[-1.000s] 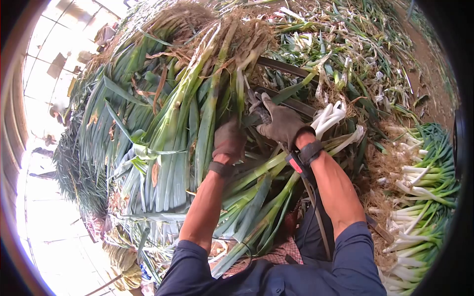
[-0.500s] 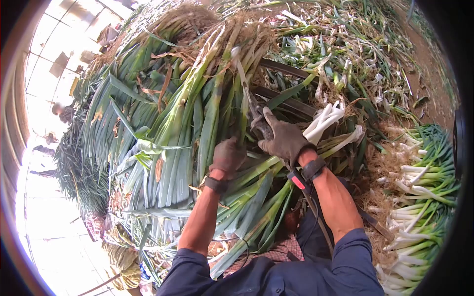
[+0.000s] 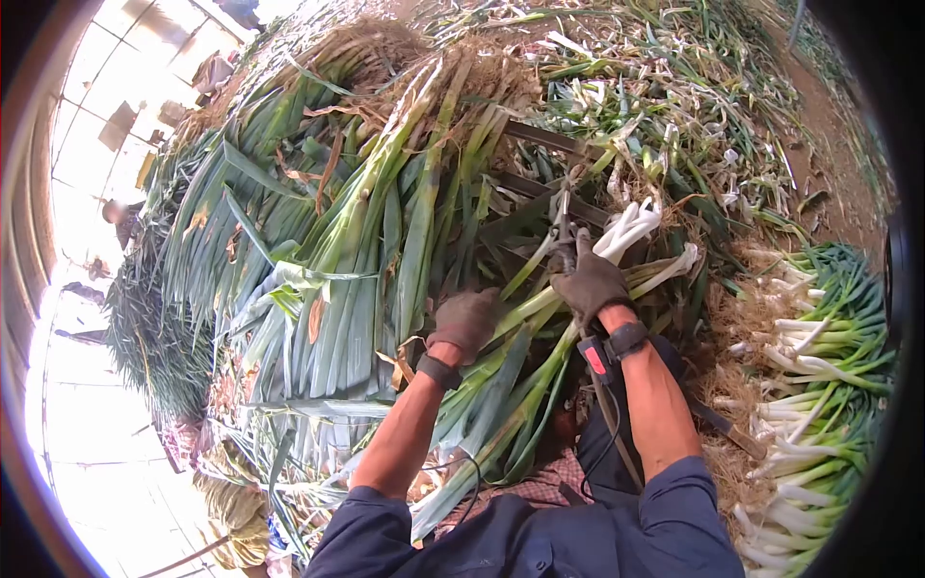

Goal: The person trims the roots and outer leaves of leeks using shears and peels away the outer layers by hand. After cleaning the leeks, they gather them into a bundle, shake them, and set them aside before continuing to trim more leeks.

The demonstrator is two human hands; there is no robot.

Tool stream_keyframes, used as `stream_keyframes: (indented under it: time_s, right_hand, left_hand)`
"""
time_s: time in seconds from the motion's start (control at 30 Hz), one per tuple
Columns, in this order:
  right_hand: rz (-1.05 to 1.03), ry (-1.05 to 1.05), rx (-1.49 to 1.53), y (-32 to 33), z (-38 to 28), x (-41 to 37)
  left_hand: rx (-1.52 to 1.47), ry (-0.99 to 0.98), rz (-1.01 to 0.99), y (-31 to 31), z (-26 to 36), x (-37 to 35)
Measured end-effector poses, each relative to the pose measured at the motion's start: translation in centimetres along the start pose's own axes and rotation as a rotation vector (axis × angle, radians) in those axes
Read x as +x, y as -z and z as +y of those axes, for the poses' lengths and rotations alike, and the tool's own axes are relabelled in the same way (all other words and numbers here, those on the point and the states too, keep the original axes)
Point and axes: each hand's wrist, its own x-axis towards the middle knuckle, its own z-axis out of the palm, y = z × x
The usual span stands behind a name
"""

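Leek bundle (image 3: 385, 241): heaped left and centre, roots at the far end
Left hand (image 3: 465, 323): gloved; fingers curled onto the bundle's stalks
Right hand (image 3: 593, 284): gloved; clenched beside white stalk ends (image 3: 631, 226); what it grips is unclear
Trimmed leeks (image 3: 819, 385): piled right

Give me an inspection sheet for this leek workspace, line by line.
Surface: brown soil floor, mostly covered in plant matter.
Job's things: long pale-green leek stalks across the lap, white ends pointing away.
Clutter: scattered white and green leaf trimmings; dry brown peelings.
Hands: gloved left hand and gloved right hand both closed on the stalks.
Cables: dark cord down the right forearm from a black wrist strap.
Surroundings: big heap of untrimmed green leeks; stacked trimmed white-and-green leeks on the right.
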Motion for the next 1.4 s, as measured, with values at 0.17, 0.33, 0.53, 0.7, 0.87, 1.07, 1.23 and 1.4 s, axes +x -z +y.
stream_keyframes:
  time_s: [0.17, 0.33, 0.53, 0.7, 0.87, 1.07, 1.23, 1.4]
  right_hand:
    - [-0.052, 0.235, 0.033, -1.7, 1.5, -3.3]
    - [-0.020, 0.257, 0.187, -1.9, 0.7, -5.2]
    - [-0.126, 0.406, 0.363, -1.1, -2.0, -6.9]
    - [-0.162, 0.476, 0.334, -0.6, -3.7, -6.0]
    - [-0.075, 0.497, 0.296, -1.8, -4.8, -3.0]
    - [-0.197, 0.478, 0.171, -0.5, -6.7, -1.5]
    - [-0.155, 0.482, 0.169, -1.4, -5.6, -0.5]
    - [-0.136, 0.469, 0.248, -1.2, -4.5, -1.1]
  left_hand:
    - [-0.234, -0.177, 0.064, 2.3, -2.6, 0.4]
    - [0.014, 0.016, 0.659, 9.3, -3.6, 4.5]
    - [0.346, 0.208, 0.554, 6.0, -2.8, 7.7]
    - [0.013, 0.052, 0.468, 3.0, -1.8, 5.2]
    - [-0.441, 0.178, 0.453, 2.8, -2.8, 5.7]
    - [-0.156, 0.124, 0.803, 4.5, -4.7, 7.2]
    - [0.077, 0.233, 0.671, 6.1, -4.3, 11.1]
    - [0.146, 0.313, 0.573, 6.9, -4.4, 13.9]
